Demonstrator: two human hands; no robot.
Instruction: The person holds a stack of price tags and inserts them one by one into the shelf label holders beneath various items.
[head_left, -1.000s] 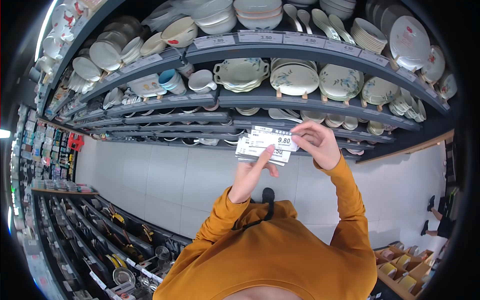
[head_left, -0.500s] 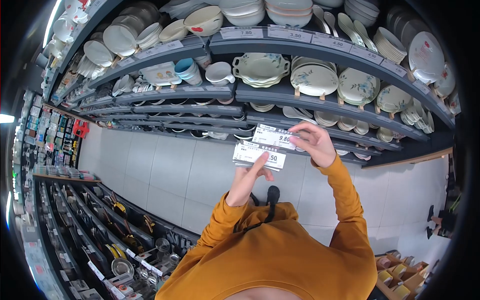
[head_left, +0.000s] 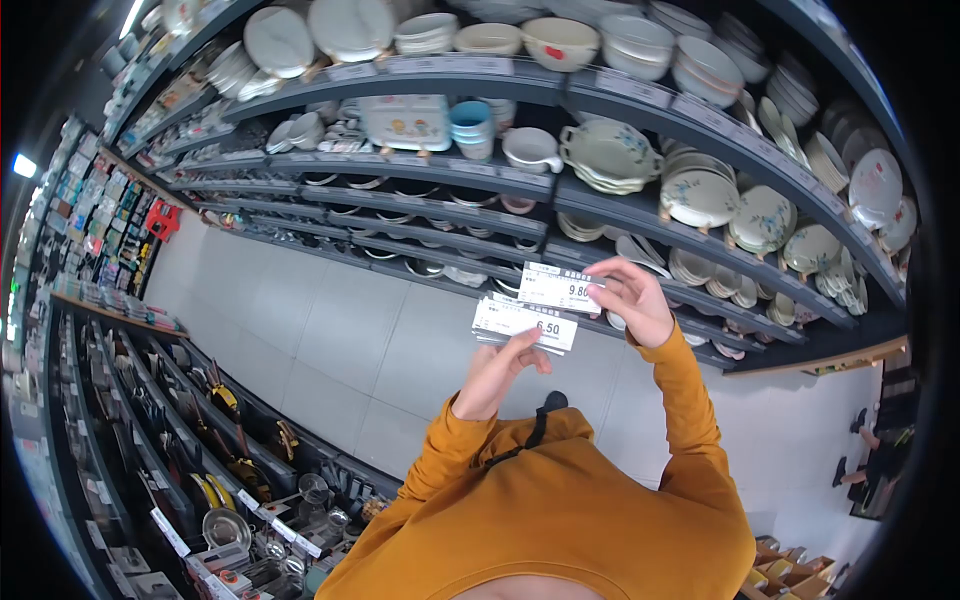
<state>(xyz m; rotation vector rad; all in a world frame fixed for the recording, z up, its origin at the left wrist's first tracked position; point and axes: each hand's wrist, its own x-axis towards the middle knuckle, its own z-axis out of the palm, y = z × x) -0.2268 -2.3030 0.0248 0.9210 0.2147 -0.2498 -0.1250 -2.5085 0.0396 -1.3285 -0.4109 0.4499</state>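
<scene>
My left hand [head_left: 497, 367] is closed on a stack of white price tags [head_left: 510, 325], its thumb pressed on the top one, which reads 6.50. Between the thumb and fingers of my right hand [head_left: 640, 302] is a single price tag [head_left: 548, 287] reading 9.80. This tag sits just above the stack, its lower edge meeting or overlapping the stack's top edge. Both hands are in front of my body, over the aisle floor and before the lower crockery shelves.
Ahead, shelves [head_left: 470, 88] hold plates, bowls and a blue cup stack [head_left: 471, 130]. Kitchen tools fill a rack [head_left: 230, 450] at lower left. Tiled floor [head_left: 310, 330] runs between them. Another person's legs [head_left: 862, 450] show at far right, near a wooden box display [head_left: 790, 570].
My view has turned left, so the shelves appear shifted to the right and tilted. Both hands keep hold of their price tags, nearly in the same place.
</scene>
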